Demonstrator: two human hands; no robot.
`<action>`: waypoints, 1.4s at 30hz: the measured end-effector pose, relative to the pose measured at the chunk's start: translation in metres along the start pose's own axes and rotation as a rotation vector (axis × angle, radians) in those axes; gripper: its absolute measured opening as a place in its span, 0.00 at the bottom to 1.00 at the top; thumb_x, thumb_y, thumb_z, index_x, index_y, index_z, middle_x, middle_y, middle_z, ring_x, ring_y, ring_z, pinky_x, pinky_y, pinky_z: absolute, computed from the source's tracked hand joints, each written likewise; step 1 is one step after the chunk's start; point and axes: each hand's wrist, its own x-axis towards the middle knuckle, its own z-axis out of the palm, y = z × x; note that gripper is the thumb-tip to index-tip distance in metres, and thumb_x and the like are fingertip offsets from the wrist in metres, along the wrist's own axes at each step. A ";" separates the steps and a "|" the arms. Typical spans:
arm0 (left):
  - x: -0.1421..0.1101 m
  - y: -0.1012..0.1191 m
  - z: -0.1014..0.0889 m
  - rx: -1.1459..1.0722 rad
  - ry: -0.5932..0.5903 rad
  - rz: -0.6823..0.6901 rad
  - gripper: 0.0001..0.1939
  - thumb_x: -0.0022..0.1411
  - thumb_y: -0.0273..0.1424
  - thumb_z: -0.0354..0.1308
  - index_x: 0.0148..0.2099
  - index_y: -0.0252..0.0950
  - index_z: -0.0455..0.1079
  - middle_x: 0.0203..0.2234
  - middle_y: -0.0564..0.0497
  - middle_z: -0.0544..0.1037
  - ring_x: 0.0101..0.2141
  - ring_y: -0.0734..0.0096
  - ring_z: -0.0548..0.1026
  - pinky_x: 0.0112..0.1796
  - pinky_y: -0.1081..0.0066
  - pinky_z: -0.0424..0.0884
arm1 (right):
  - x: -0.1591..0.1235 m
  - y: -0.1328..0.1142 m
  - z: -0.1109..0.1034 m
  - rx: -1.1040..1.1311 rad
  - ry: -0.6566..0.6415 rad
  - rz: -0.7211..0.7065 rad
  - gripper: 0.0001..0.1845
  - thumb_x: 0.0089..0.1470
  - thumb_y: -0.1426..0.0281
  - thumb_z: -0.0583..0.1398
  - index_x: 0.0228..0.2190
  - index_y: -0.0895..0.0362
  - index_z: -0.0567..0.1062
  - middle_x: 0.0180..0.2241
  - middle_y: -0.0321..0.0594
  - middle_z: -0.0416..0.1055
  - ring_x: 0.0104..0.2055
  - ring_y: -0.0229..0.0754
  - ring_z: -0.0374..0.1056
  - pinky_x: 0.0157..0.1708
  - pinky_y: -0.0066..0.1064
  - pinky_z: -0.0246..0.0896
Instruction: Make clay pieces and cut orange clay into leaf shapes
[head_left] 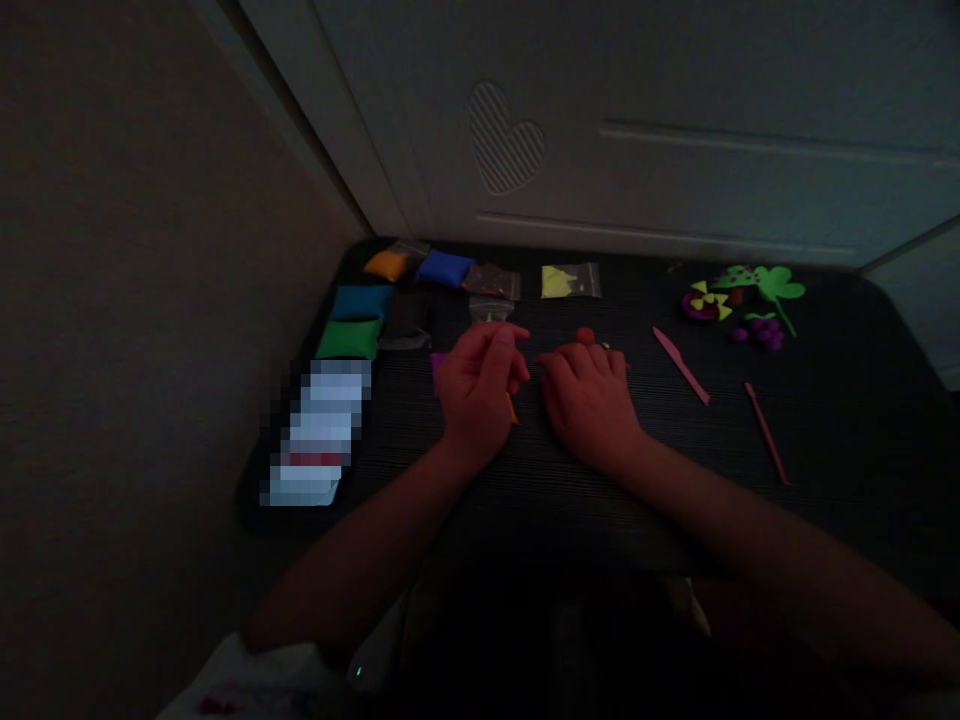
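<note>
My left hand (480,385) is raised over the dark table, its thumb pressed to the curled fingers. Whatever it may pinch is hidden. Under and beside it show a magenta packet (438,374), an orange piece (513,408) and a small clear zip bag (491,310) with a bit of green. My right hand (591,400) rests palm down on the table, fingers lying forward and slightly bent; the space beneath its palm is hidden. Just beyond its fingers sits an orange-red lump (585,336), looking like modelling clay, with a tiny pale piece (605,345) beside it.
Coloured clay packets, including blue (445,268), green (349,340) and yellow (556,282), lie at the left and back. A lit phone (319,430) is at left. To the right are a pink clay knife (681,365), a thin pink tool (766,434) and purple clay balls (761,334).
</note>
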 end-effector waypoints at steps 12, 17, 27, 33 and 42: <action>0.000 0.004 0.002 0.050 0.021 -0.020 0.12 0.61 0.38 0.52 0.32 0.37 0.69 0.15 0.57 0.66 0.15 0.82 0.61 0.18 0.79 0.58 | -0.003 -0.010 0.009 0.049 -0.052 0.058 0.20 0.61 0.63 0.45 0.48 0.59 0.66 0.54 0.53 0.60 0.55 0.54 0.53 0.52 0.49 0.41; 0.002 0.003 0.000 0.033 0.026 0.009 0.11 0.62 0.38 0.52 0.32 0.37 0.69 0.15 0.58 0.66 0.15 0.83 0.60 0.18 0.79 0.58 | -0.004 -0.010 0.011 0.051 -0.030 0.027 0.21 0.61 0.64 0.45 0.51 0.59 0.66 0.60 0.52 0.54 0.64 0.52 0.43 0.58 0.50 0.31; -0.007 0.007 0.001 0.171 -0.035 0.112 0.10 0.63 0.34 0.50 0.34 0.37 0.71 0.18 0.57 0.68 0.19 0.80 0.66 0.23 0.77 0.64 | -0.002 -0.009 0.014 0.061 -0.048 -0.011 0.26 0.59 0.61 0.47 0.57 0.56 0.59 0.64 0.49 0.45 0.66 0.51 0.35 0.60 0.53 0.23; -0.007 0.005 -0.003 0.240 -0.075 0.116 0.11 0.63 0.36 0.50 0.36 0.37 0.71 0.21 0.55 0.69 0.22 0.79 0.68 0.26 0.76 0.65 | -0.003 -0.005 0.009 0.249 0.088 0.105 0.21 0.58 0.62 0.49 0.51 0.54 0.66 0.61 0.47 0.54 0.65 0.50 0.42 0.60 0.51 0.30; -0.008 0.002 -0.002 0.709 -0.511 0.360 0.10 0.63 0.31 0.49 0.42 0.35 0.70 0.32 0.49 0.76 0.31 0.72 0.72 0.35 0.70 0.68 | 0.003 0.061 -0.008 0.557 0.233 0.248 0.19 0.54 0.65 0.56 0.48 0.55 0.68 0.51 0.47 0.67 0.55 0.47 0.60 0.53 0.44 0.49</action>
